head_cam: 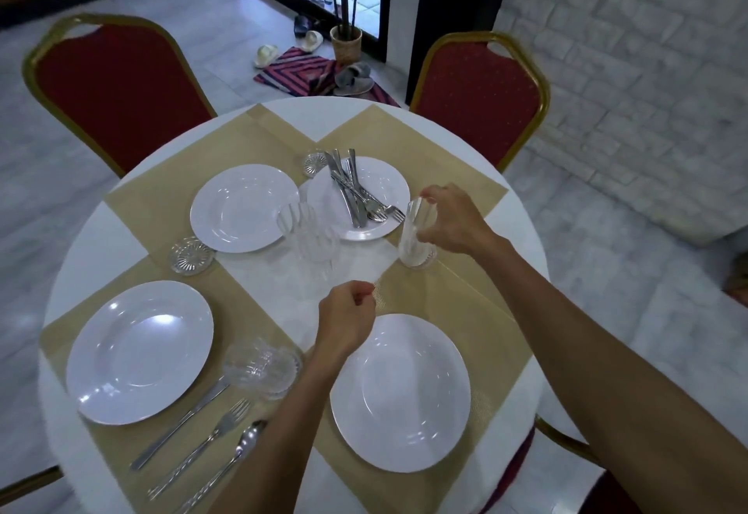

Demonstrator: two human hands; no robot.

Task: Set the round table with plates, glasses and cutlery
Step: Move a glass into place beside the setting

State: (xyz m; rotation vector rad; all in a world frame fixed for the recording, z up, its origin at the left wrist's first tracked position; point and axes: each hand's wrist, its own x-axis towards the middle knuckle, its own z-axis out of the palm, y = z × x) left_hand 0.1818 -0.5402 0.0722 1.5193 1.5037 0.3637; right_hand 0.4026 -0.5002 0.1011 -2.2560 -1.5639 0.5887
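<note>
Round white plate [400, 392] lies nearest; beyond it the left hand [348, 319] curls, its hold unclear, while the right hand [453, 222] grips a tall clear drinking glass [413, 238] by its upper sides, likely light, slippery and fragile.

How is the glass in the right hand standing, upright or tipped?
Upright: the glass stands base-down on a coaster, right hand holding it.

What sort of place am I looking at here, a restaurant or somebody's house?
Probably a banquet or dining room, though possibly inside a home. The round table has a white cloth with plates on placemats, the red chairs have gold banquet-style frames, and slippers lie on the floor beyond.
</note>
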